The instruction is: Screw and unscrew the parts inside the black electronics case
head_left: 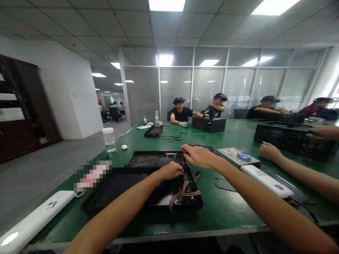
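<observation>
Both forearms stretched from the near edge of the green worktop (pixel 227 211) to an open black computer case (pixel 119 187) lying flat on it. The right hand (pixel 200 156) was closed around an orange-handled screwdriver (pixel 184 153), held upright over the case's right side. The left hand (pixel 171 170) was curled closed just beside the tool's shaft; whether it gripped anything could not be told. Striped ribbon cables (pixel 185 194) spilled over the case's near right corner. A co-worker's hand (pixel 268 151) rested farther right.
</observation>
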Demonstrator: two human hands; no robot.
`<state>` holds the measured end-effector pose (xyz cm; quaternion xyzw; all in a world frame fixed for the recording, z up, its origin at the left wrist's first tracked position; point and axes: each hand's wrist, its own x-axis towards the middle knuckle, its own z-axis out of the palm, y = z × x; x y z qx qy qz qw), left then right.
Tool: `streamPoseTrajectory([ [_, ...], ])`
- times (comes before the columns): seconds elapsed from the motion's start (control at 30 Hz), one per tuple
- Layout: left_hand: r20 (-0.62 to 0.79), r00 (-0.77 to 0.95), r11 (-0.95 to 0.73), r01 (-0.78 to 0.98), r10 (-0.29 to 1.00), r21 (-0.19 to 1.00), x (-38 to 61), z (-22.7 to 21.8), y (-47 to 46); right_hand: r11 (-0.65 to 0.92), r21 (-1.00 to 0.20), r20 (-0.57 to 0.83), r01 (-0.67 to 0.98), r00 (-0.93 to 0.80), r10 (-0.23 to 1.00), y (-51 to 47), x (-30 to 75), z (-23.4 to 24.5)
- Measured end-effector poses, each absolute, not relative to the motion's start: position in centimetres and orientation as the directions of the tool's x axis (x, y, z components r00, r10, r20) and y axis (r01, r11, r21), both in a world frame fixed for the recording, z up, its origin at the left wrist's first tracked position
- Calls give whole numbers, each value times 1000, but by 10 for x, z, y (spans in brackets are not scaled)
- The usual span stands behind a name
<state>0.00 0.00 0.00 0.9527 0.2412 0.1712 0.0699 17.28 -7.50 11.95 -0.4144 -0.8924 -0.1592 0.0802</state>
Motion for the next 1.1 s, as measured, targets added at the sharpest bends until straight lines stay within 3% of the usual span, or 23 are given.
streamPoseTrajectory([
  [0.13, 285, 828, -875, 441, 483, 202, 0, 1, 0, 392, 301, 278, 869, -473, 836, -63, 170, 128],
  [0.3, 304, 815, -870, 452, 493, 197, 1, 0, 1, 522, 211, 213, 826, -560, 801, -54, 173, 130],
  [0.4, 298, 817, -869, 464, 494, 168, 2, 2, 0, 468, 208, 277, 859, -511, 814, -51, 179, 128],
  [0.47, 290, 819, -868, 477, 495, 137, 3, 5, -2, 500, 122, 344, 857, -510, 788, -46, 185, 122],
  [0.53, 282, 821, -866, 488, 497, 106, 3, 7, -5, 592, -64, 436, 803, -511, 741, -39, 195, 107],
  [0.63, 297, 821, -870, 487, 487, 82, 4, 7, -11, 635, -539, 598, 553, -279, 751, -24, 210, 63],
  [0.7, 318, 818, -874, 479, 479, 83, 4, 7, -14, 518, -847, 527, 121, 61, 848, -14, 217, 28],
  [0.73, 328, 816, -876, 475, 476, 87, 4, 8, -16, 437, -892, 416, -115, 171, 893, -9, 219, 12],
  [0.8, 335, 817, -880, 462, 470, 107, 3, 12, -16, 295, -851, 221, -435, 213, 952, -1, 220, -11],
  [0.87, 320, 825, -884, 439, 467, 158, 1, 20, -14, 178, -787, 127, -591, 127, 984, 5, 219, -20],
  [1.0, 167, 836, -814, 431, 523, 389, -18, 38, -5, 55, -719, 101, -693, -26, 995, 11, 218, -11],
  [1.1, -150, 793, -599, 555, 590, 577, -39, 42, 3, 43, -716, 123, -696, -65, 990, 8, 218, -8],
])
